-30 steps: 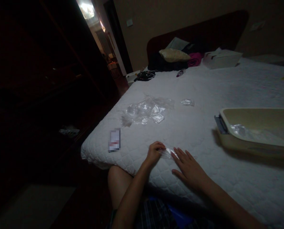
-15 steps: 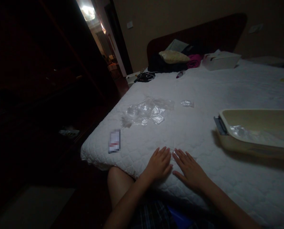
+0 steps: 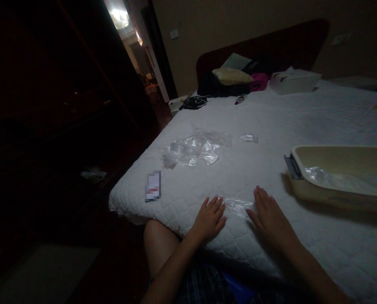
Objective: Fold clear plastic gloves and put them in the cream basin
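A flat piece of clear plastic, perhaps a small bag (image 3: 237, 206), lies on the white quilted bed (image 3: 188, 211) between my hands. My left hand (image 3: 209, 216) rests palm down at its left end, fingers spread over the edge. At the other end is my right hand (image 3: 270, 215), flattened with its fingers stretched out and its thumb close to the plastic. Neither hand grips anything. Farther up the bed lies a crumpled heap of clear plastic bags (image 3: 195, 147), with a smaller folded one (image 3: 249, 138) to its right.
To the right stands a cream plastic bin (image 3: 334, 200) with clear plastic inside. A blurred phone-like rectangle (image 3: 153, 186) lies near the bed's left corner. Clothes, a pillow (image 3: 232, 76) and a white box (image 3: 294, 81) are by the headboard (image 3: 264, 46).
My right hand has slid to the right, away from my left, uncovering the plastic between them. My left hand has hardly moved.
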`<state>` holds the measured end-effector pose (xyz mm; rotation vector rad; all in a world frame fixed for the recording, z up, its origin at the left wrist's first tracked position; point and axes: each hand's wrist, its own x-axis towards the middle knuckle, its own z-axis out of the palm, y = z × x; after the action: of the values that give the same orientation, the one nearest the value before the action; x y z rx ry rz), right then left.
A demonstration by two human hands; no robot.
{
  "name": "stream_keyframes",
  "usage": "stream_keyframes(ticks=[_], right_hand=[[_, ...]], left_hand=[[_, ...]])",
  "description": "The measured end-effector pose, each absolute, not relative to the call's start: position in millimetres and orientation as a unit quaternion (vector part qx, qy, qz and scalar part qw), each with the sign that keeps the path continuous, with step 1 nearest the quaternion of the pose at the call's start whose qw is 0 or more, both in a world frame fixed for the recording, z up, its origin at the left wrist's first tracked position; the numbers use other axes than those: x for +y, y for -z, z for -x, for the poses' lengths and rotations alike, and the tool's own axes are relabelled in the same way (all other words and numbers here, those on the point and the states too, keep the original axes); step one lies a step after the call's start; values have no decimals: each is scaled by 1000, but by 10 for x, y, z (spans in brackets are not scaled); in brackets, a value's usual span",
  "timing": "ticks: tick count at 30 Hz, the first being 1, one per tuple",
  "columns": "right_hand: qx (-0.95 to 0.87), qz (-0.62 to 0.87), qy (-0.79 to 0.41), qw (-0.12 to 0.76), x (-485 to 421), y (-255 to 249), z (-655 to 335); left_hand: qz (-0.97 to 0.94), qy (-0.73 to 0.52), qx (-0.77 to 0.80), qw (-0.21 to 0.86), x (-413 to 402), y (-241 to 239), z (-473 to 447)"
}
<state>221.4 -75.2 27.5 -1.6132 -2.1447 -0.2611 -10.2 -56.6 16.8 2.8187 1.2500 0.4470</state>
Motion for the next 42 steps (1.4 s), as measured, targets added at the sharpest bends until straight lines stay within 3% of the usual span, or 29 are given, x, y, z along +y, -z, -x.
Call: stream_keyframes(ticks=[10,19,26,30,36,42], right_hand=[[-825,527,35,200,-838,208,-1918],[-857,477,-47,189,-723,58,-2258],[-769,522,-135,344,-698,26,-2304],[-709,531,-121,449,-710,39,-2308],[-622,564,-155,520,-762,-88,-2296],[-525,618,-174,559,-740,-138,-2355]], left_hand=[[-907,-156,391,20,-567,-179,150],[-902,-151,404,28,-626,-162,227],[-895,-178,406,44,-644,-147,232],[-871,-267,399,103,-618,-145,261],[-813,-380,392,202,-429,-309,197],[-932,-188,256,174,-186,-632,-148]])
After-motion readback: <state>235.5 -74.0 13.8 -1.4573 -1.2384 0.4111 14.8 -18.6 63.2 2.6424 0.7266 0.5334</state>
